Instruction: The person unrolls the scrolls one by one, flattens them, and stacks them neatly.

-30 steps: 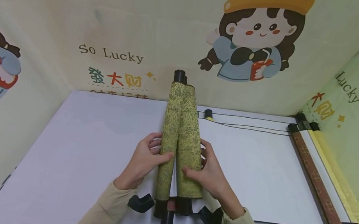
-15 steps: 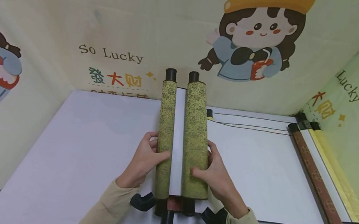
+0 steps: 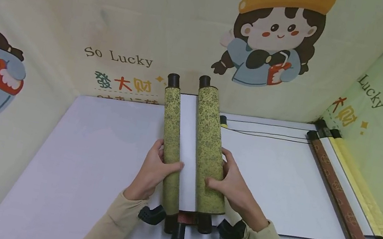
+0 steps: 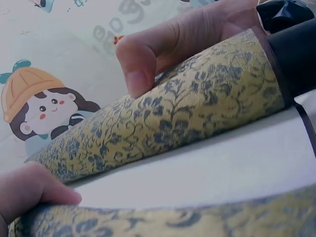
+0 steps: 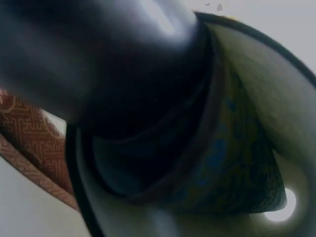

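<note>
A hanging scroll with green-gold patterned backing is partly unrolled between my hands, its white paper [image 3: 188,157] showing between two rolls. My left hand [image 3: 152,174] grips the thinner left roll [image 3: 172,125], thumb across its front. Around the thicker right roll [image 3: 209,126] curls my right hand [image 3: 238,191], its thumb on the near face. Both rolls have black end knobs. In the left wrist view, my left thumb [image 4: 37,190] lies on the nearer roll, and the right hand [image 4: 168,47] holds the far one. Close up, the right wrist view shows a dark knob [image 5: 123,64] inside the roll's end.
Beneath the rolls, a red-brown strip [image 3: 187,218] and a black knob [image 3: 178,232] show. To the right lies another scroll with white paper [image 3: 272,183] spread out and a red-brown roll [image 3: 336,188]. A yellow scroll edge [image 3: 366,191] lies by the right wall.
The two rolls, overlapping at the far end one second ago, have moved apart, baring a strip of white paper. The left roll went left and now tilts; the right roll shifted slightly right.
</note>
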`<state>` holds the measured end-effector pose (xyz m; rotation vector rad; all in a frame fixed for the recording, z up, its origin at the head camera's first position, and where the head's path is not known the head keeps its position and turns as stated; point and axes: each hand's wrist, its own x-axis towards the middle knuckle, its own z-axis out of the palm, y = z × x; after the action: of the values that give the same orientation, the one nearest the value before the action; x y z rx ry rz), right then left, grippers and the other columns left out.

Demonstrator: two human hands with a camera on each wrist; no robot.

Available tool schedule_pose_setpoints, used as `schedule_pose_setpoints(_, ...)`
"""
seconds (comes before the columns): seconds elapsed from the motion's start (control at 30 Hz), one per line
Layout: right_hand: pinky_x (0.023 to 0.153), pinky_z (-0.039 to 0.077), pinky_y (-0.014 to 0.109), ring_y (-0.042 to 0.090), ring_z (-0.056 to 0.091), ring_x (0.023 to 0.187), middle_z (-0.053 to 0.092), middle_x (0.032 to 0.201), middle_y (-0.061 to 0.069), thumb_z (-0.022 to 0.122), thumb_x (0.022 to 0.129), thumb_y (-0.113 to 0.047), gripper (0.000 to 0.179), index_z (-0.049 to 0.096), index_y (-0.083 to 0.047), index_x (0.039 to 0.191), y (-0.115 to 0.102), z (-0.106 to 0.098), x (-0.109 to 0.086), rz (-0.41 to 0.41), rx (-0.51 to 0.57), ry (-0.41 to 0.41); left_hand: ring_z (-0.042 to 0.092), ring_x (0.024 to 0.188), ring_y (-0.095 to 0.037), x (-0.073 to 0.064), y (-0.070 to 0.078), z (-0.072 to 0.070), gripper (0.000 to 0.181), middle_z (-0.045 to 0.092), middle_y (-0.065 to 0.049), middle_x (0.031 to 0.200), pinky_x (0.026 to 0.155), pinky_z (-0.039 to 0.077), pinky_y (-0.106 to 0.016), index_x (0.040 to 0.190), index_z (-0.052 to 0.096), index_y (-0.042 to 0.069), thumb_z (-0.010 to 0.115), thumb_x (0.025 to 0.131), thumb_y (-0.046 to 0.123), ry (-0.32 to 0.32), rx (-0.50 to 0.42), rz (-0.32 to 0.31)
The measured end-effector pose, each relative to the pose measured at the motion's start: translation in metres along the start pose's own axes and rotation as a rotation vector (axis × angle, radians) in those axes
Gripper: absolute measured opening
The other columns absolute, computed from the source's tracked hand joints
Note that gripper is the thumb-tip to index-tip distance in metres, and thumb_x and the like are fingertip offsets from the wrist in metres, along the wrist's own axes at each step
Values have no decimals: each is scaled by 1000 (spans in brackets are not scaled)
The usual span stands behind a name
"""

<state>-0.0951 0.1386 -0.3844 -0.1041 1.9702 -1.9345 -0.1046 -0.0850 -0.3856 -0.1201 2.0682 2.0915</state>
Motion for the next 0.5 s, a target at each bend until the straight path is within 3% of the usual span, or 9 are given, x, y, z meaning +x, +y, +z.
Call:
schedule_pose_setpoints(0.27, 85, 55, 42, 26, 64, 105, 51, 134, 24, 80, 83, -15, 99, 12, -20, 154, 1, -10, -3, 21, 10, -47, 62, 111, -25, -3, -4, -3, 80, 61, -16, 128, 91, 51, -39, 146, 36, 11, 79, 79, 6, -47, -9, 31)
schedule_pose_setpoints(0.5, 85, 53, 40, 25, 64, 99, 56, 128, 24, 75, 86, -13, 94, 11, -14, 154, 2, -19, -6, 23, 15, -78, 58, 119, -27, -5, -6, -4, 88, 57, -15, 134, 98, 49, -43, 150, 30, 9, 80, 78, 7, -38, -5, 18)
